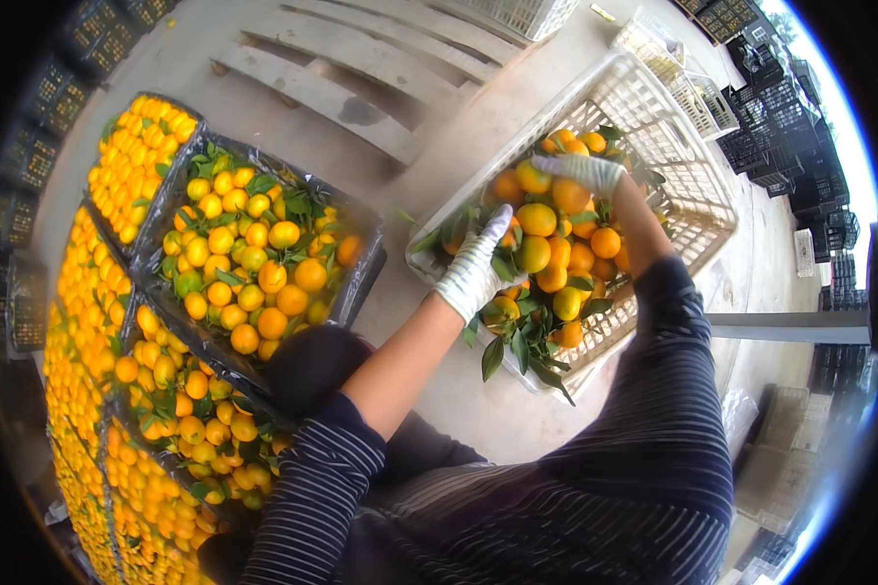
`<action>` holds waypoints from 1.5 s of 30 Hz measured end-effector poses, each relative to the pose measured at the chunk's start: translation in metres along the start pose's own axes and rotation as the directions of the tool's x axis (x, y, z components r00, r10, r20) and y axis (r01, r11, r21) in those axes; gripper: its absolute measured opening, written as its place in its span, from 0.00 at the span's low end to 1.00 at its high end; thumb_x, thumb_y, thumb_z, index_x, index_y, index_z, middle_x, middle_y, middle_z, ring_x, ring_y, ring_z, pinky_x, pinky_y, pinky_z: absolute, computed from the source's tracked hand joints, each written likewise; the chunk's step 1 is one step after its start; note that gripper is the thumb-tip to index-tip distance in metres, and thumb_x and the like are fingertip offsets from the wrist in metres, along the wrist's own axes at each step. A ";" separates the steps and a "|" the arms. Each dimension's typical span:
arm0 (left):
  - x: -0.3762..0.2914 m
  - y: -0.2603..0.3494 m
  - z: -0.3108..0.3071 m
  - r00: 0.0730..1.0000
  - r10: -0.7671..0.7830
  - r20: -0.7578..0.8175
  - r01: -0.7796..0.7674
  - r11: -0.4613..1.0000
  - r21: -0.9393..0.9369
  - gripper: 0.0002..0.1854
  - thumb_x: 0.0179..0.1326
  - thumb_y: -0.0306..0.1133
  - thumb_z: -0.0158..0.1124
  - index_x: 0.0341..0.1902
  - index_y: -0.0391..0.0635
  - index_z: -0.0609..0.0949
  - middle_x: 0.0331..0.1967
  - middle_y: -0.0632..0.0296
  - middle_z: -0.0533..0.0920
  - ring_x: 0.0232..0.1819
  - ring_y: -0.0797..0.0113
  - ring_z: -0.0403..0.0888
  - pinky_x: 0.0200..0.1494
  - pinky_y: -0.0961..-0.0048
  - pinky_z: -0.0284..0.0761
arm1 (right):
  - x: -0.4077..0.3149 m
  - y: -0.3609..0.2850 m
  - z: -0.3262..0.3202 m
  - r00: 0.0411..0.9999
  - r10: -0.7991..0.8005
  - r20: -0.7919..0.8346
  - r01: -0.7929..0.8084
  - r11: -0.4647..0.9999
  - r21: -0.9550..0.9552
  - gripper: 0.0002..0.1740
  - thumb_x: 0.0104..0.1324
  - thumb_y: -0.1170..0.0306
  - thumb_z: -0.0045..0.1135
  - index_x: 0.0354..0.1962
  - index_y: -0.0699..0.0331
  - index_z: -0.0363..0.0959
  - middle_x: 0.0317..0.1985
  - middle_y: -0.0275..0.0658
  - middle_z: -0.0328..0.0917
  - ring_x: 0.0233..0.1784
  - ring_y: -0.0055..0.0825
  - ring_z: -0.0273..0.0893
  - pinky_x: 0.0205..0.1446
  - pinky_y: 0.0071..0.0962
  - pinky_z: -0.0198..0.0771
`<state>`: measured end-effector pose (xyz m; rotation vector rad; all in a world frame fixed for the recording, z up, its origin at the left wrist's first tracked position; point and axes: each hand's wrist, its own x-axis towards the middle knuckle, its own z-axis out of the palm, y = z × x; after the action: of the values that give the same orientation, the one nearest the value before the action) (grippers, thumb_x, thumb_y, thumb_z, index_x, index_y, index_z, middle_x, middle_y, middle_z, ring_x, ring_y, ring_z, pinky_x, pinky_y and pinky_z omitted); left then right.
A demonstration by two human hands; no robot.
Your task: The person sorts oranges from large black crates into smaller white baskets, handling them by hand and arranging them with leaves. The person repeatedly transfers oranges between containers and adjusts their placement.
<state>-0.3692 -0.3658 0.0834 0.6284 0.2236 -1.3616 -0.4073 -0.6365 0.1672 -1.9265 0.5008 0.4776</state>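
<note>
A white plastic crate (pixel 673 139) stands tilted in the view before me, with many orange citrus fruits (pixel 582 256) and green leaves (pixel 523 347) in its near part. My left hand (pixel 479 270), in a striped glove, is at the left side of the fruit pile, its palm turned toward the fruit; the glove hides what its fingers may hold. My right hand (pixel 582 172), gloved too, reaches over the top of the pile with its fingers stretched across several fruits. Whether it grips any of them cannot be made out.
At left stand black crates lined with dark plastic (pixel 355 212), full of citrus fruit. A slatted pallet (pixel 322 88) lies on the floor beyond. Another white crate (pixel 534 14) is at the top. Stacked black crates (pixel 768 110) and more white crates (pixel 702 102) are at right.
</note>
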 end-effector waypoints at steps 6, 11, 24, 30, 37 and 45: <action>0.004 -0.012 0.005 0.996 0.053 -0.078 -0.052 0.999 0.014 0.40 0.63 0.50 0.78 0.74 0.62 0.68 0.65 0.57 0.76 0.62 0.54 0.79 0.50 0.41 0.82 | -0.020 -0.026 0.028 0.981 0.173 -0.083 -0.146 0.955 0.260 0.35 0.74 0.47 0.62 0.67 0.64 0.76 0.67 0.36 0.79 0.68 0.24 0.76 0.75 0.25 0.67; 0.000 -0.011 -0.007 1.000 0.021 -0.018 -0.020 0.999 0.038 0.41 0.62 0.48 0.80 0.74 0.62 0.67 0.65 0.60 0.77 0.63 0.55 0.79 0.46 0.46 0.85 | -0.031 -0.003 0.041 0.986 0.151 -0.076 -0.080 0.814 0.575 0.36 0.75 0.49 0.62 0.69 0.65 0.72 0.65 0.39 0.80 0.68 0.26 0.77 0.73 0.28 0.71; -0.125 0.066 -0.009 0.878 0.415 0.241 -0.466 0.855 0.227 0.36 0.68 0.52 0.72 0.73 0.48 0.72 0.63 0.61 0.81 0.63 0.63 0.79 0.58 0.60 0.82 | -0.008 -0.142 0.236 0.951 -0.282 -0.129 0.274 0.568 0.776 0.34 0.79 0.49 0.53 0.70 0.65 0.68 0.67 0.41 0.76 0.67 0.36 0.77 0.73 0.40 0.73; -0.168 0.081 -0.027 0.815 0.537 0.218 -0.576 0.790 0.208 0.41 0.67 0.53 0.73 0.76 0.49 0.68 0.65 0.60 0.79 0.66 0.64 0.76 0.62 0.61 0.78 | -0.008 -0.230 0.294 0.890 -0.433 0.141 0.171 0.605 0.778 0.35 0.80 0.47 0.49 0.73 0.64 0.64 0.69 0.43 0.74 0.70 0.39 0.75 0.75 0.43 0.71; -0.300 0.104 -0.068 0.637 0.766 0.082 -0.759 0.606 0.237 0.47 0.64 0.55 0.75 0.80 0.50 0.64 0.69 0.59 0.77 0.70 0.65 0.73 0.67 0.61 0.74 | 0.004 -0.287 0.352 0.704 -0.553 0.446 0.011 0.636 0.771 0.37 0.82 0.45 0.44 0.75 0.62 0.60 0.70 0.45 0.71 0.72 0.43 0.73 0.77 0.47 0.69; -0.503 0.133 -0.215 0.279 0.764 -0.582 -0.729 0.563 0.389 0.46 0.60 0.71 0.69 0.75 0.57 0.72 0.69 0.60 0.78 0.58 0.56 0.82 0.47 0.43 0.85 | 0.095 -0.369 0.547 0.199 -0.636 0.746 -0.202 0.718 0.666 0.39 0.81 0.44 0.44 0.77 0.60 0.58 0.76 0.44 0.65 0.79 0.39 0.64 0.84 0.43 0.55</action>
<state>-0.3072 0.1824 0.1971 1.1158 0.4419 -0.1044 -0.1840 -0.0085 0.1872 -0.6257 -0.4970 1.0291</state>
